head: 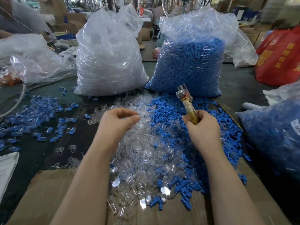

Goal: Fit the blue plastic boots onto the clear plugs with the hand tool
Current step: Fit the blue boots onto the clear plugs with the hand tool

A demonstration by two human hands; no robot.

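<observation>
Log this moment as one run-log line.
right hand: grips hand tool | left hand: fingers curled over clear plugs pile, hold unclear | blue boots pile: beside plugs | fitted pieces: left

Single head-worn wide-angle view, looking forward and down along both bare forearms onto the dark table (40, 153). The left hand (117, 121) and right hand (203, 129) sit near the frame's centre, close to the lens. A flat brown cardboard sheet (53, 197) fills the nearest lower edge. Farther off, upright at mid-distance, stand a clear plastic sack of transparent parts (110, 62) and a clear plastic sack of blue parts (190, 65). The blurred workshop background lies along the top edge; straight lines bow outward toward the corners.
</observation>
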